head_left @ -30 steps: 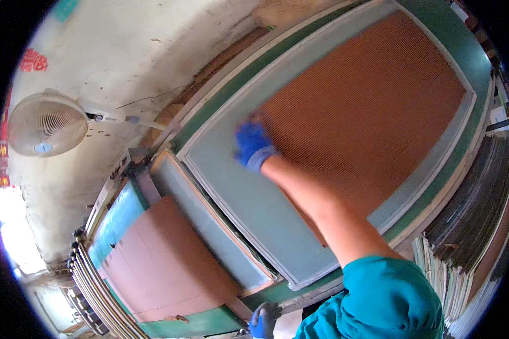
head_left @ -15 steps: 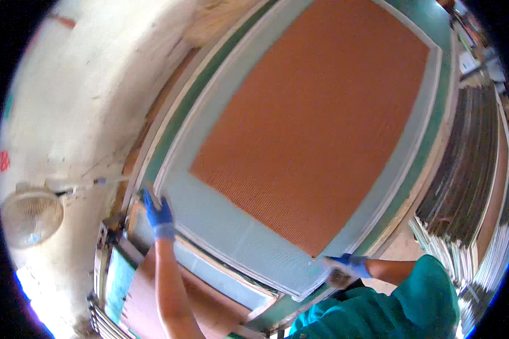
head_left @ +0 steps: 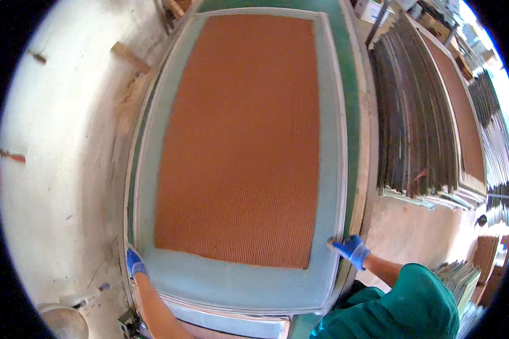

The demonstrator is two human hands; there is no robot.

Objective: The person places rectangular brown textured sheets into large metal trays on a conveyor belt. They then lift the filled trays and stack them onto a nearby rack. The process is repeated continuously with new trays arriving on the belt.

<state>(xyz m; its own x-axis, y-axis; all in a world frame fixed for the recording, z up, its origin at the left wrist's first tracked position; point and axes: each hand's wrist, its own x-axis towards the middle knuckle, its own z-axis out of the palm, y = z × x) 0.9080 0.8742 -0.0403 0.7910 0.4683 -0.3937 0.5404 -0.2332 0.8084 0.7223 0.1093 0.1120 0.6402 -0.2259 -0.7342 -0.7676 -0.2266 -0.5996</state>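
Head view: my left hand (head_left: 134, 264) and right hand (head_left: 350, 249), blue-gloved, fingers closed on opposite edges of the wide framed panel (head_left: 237, 147) lying flat on the green table (head_left: 353, 85); it looks stiff, bulky, best held by its pale rim

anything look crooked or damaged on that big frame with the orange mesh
Nothing stands out. The pale framed panel lies flat on the green table, its orange-brown mesh unbroken, with no tear showing. The left hand grips its near left corner, the right hand its right edge. The stacked frames alongside fan unevenly.
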